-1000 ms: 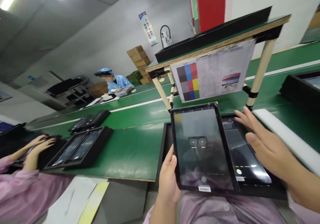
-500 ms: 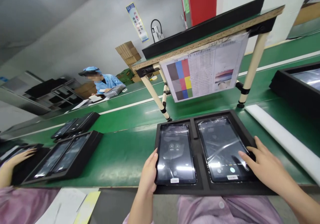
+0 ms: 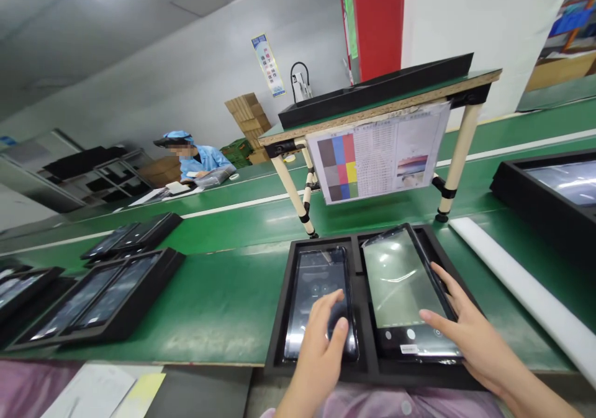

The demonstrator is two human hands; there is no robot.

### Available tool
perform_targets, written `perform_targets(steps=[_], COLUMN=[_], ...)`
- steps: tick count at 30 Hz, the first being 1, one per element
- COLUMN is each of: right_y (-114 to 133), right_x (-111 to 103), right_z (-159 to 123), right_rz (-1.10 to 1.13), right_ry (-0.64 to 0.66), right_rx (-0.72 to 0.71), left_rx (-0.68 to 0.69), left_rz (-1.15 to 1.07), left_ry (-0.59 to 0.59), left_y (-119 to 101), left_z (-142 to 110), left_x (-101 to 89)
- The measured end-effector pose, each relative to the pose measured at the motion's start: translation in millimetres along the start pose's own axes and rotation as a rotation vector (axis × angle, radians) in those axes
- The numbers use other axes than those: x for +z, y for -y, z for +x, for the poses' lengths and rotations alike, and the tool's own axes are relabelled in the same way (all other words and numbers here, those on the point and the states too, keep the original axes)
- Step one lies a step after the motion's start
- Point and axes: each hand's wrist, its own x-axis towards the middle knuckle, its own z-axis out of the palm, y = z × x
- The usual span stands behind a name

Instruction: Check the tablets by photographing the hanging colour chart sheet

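A black two-compartment foam tray lies in front of me on the green bench. My right hand grips the right-hand tablet along its right edge, thumb on the glass and fingers at the side. That tablet is tilted, its right side raised out of the compartment, and its lit screen shows a pale camera picture. Over the left-hand tablet, which lies flat in its compartment with a dark screen, my left hand hovers with thumb and fingers apart. Whether its fingertips touch the glass I cannot tell.
A small raised stand carries a printed colour chart. At right are a white foam strip and another black tray. More tablet trays sit left; papers lie below. A person in blue works across the bench.
My left hand has left the tray's left edge and moved over the left tablet. My right hand has tilted up the right tablet, whose screen has turned pale. The neighbouring hand at left is gone.
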Motion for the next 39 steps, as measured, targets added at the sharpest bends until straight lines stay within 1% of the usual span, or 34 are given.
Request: perform_targets(steps=[2,3,5,7,9,10,11,14,15,17,21,25,30,35,39], right_y=[-3,-4,-3,-1,2,4,5,12,16,23,35,37,33,26,18], right_x=[-11,-17,-23,-23,-15,-10,-4,13,16,21,23,24,25,24,21], right_z=[6,7,7,4,2,2,3,12,17,26,37,39,40,44,49], right_rz=[-0.007,0.019,0.098,0.188,0.269,0.302,0.33,0.342,0.332,0.304,0.266,0.278,0.299,0.328,0.342], right_ry=[0.052,0.08,0.124,0.163,0.215,0.232,0.244,0.236,0.233,0.245,0.289,0.319,0.347,0.364,0.386], right_rx=[0.012,0.014,-0.035,-0.141,-0.252,-0.292,-0.317,-0.361,-0.374,-0.405,-0.443,-0.44,-0.432,-0.416,-0.406], left_rx=[-0.018,-0.04,-0.088,-0.092,-0.043,-0.012,0.019,0.093,0.114,0.139,0.148,0.175,0.228,0.21,0.221], left_rz=[-0.002,-0.02,-0.101,-0.216,-0.3,-0.318,-0.317,-0.259,-0.224,-0.146,-0.031,0.022,0.076,0.051,0.051], left_ry=[0.055,0.062,0.069,0.128,0.198,0.19,0.143,-0.138,-0.215,-0.314,-0.434,-0.487,-0.478,-0.517,-0.5], left_y=[1,2,1,-4,-13,-18,-23,-33,-35,-37,-37,-26,-12,-13,-14], left_z=[-2,-3,-4,-6,-8,-10,-11,-12,-11,-8,-2,1,4,4,6], left_x=[8.1,11.7,18.2,24.4,30.7,33.8,36.9,45.5,48.3,53.8,65.2,73.0,75.4,77.2,76.4])
